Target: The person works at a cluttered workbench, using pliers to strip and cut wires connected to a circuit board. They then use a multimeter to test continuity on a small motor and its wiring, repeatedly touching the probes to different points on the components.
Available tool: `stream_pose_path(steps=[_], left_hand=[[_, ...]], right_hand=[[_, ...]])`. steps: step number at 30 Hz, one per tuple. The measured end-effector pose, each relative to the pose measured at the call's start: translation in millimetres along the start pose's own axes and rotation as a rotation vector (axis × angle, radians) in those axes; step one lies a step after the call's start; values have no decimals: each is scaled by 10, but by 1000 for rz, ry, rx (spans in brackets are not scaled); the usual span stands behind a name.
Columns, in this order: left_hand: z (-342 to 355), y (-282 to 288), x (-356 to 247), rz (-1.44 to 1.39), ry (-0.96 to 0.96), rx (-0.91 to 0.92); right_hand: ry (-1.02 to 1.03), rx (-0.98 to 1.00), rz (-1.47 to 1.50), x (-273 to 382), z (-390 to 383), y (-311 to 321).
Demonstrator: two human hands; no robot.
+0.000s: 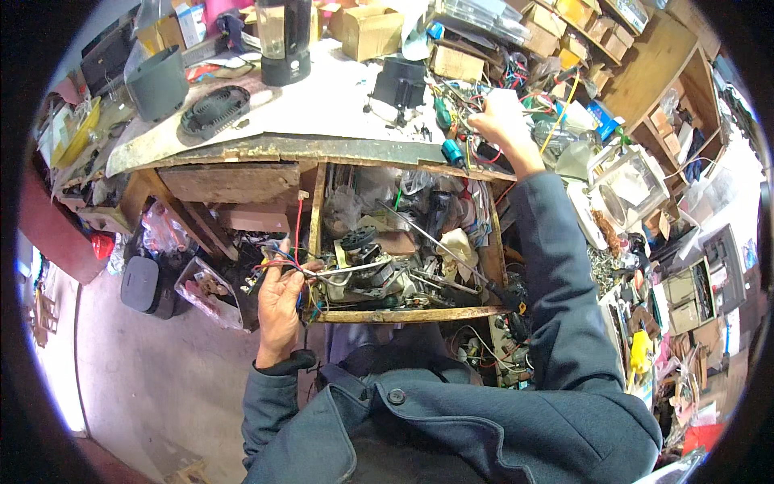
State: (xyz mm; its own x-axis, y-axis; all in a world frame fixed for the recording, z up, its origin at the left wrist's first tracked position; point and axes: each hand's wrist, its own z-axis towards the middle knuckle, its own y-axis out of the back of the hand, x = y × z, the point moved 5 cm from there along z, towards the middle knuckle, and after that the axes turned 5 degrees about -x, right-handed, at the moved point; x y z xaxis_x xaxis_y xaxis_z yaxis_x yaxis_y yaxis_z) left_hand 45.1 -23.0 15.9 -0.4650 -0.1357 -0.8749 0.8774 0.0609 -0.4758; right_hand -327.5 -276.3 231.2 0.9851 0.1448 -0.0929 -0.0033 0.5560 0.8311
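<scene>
Toward the left, a ribbed black oval part [215, 110] lay on the pale bench top [322, 109]. Below the bench edge, the left hand [280, 310] was raised just beside the left corner of an open drawer [411, 315], thumb and fingers pinched around a loose bunch of thin coloured wires [299, 234], one red strand standing up to a small pale tip. The wires were probably very light and bendy, springy enough to splay, with smooth insulation that might slide a little; their ends and joints seemed the weak points, so the gathered middle looked the best place to hold, clear of that tip. A pale rod-like length [363, 267] ran rightward from near the fingertips; whether it belonged to the bunch could not be told. Metal parts crowded the drawer, and a long-shafted screwdriver [435, 242] slanted across it, likely stiff and best taken by its dark handle. Farther right, a teal cylindrical piece [454, 153] sat at the bench edge, near the right hand [501, 121], which was partly curled over cluttered tools; glare hid whether it gripped anything.
</scene>
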Motion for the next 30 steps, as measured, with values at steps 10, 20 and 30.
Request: stream_pose_path(steps=[10, 20, 30], left_hand=[[-13, 108, 9, -138, -57, -108], [74, 141, -105, 103, -39, -163], [132, 215, -275, 474, -160, -40]], right_hand=[[174, 41, 772, 1192, -334, -27], [360, 324, 1064, 2789, -1954, -177], [168, 705, 1377, 2829, -1961, -438]])
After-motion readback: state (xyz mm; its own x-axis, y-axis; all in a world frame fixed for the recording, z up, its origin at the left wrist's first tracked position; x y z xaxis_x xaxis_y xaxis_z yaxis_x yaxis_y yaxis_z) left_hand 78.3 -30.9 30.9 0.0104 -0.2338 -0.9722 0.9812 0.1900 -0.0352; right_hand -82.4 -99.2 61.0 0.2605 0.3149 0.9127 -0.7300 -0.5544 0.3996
